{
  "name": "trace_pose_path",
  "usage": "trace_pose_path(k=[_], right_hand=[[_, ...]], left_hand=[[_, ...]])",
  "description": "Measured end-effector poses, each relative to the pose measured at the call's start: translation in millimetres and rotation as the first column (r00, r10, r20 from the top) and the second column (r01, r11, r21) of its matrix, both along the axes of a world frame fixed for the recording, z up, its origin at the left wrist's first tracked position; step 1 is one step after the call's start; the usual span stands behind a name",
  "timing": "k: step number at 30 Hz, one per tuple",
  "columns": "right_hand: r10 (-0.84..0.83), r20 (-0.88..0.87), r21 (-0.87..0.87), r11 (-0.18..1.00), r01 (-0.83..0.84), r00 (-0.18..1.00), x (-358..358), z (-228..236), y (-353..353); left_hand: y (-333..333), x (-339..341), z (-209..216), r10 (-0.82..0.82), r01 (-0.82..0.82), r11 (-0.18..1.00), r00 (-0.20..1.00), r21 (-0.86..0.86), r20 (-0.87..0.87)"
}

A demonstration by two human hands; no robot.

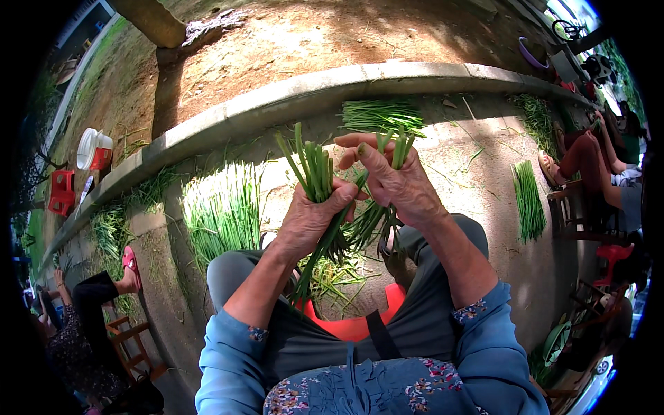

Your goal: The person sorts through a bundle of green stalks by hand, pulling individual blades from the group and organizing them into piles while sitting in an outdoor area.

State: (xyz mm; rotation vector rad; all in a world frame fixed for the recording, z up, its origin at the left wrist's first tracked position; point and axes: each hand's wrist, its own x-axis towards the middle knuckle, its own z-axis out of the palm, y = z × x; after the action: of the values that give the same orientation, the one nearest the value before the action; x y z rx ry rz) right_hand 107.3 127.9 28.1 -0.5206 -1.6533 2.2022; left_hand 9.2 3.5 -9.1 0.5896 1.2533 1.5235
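Note:
My left hand (309, 218) is closed around a bunch of long green stalks (315, 169), which look like chives or garlic stems. Their thick cut ends point up and away, and the thinner ends hang down over my left knee. Close beside it, my right hand (404, 187) grips a smaller bunch of green stalks (400, 149) against the palm, its index finger and thumb stretched toward the left bunch. The lower ends of both bunches come together between my hands. Loose green trimmings (339, 280) lie on the ground between my legs.
A large pile of green stalks (221, 211) lies left, another bundle (384, 116) ahead, a third (529, 200) right. Beyond runs a stone kerb (332, 79). A white bucket (88, 149) and red stool (62, 192) stand far left. People sit at both sides.

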Motion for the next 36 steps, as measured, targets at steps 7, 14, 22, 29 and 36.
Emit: trace_pose_path(k=[7,14,22,29,36], right_hand=[[-0.016,-0.009,0.098,0.995,0.017,1.0,0,-2,-2],[-0.092,0.039,0.168,0.982,0.084,0.995,3,9,2],[-0.149,0.028,0.117,0.982,0.145,0.988,14,-2,23],[-0.065,-0.119,0.003,0.998,0.066,0.991,13,-8,28],[0.011,0.102,0.269,0.962,-0.038,0.995,4,-1,8]], left_hand=[[0,0,0,0.003,-0.003,1.0,0.999,-0.005,-0.055],[1,-2,0,0.104,-0.1,0.994,0.986,-0.04,0.129],[2,-14,-8,0.107,-0.102,0.988,0.994,-0.12,0.038],[2,-17,-8,-0.002,0.006,0.999,0.994,-0.038,0.109],[3,-7,-7,-0.144,0.15,0.988,0.972,-0.018,0.187]])
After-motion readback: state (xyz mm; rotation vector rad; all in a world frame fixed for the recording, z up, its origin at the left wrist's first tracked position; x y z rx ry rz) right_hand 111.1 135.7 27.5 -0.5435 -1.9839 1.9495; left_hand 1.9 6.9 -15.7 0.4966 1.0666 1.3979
